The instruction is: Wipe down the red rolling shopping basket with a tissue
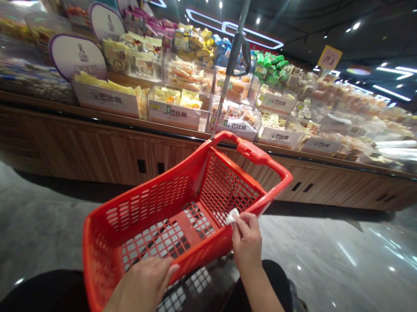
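A red plastic shopping cart (188, 232) with a mesh basket stands in front of me, its handle (256, 153) at the far end toward the display. Nothing lies in the basket. My left hand (144, 285) is closed over the near side rim, thumb along the outside and fingertips hidden behind the wall. Further right along the same rim, my right hand (246, 238) pinches a crumpled white tissue (232, 216), which touches the rim or sits just above it.
Beyond the cart runs a wood-panelled display counter (86, 150) with bins of packaged snacks (189, 76). A metal pole (243, 19) rises behind the cart handle. Grey polished floor (333, 270) extends to the right, and my knees flank the cart's near side.
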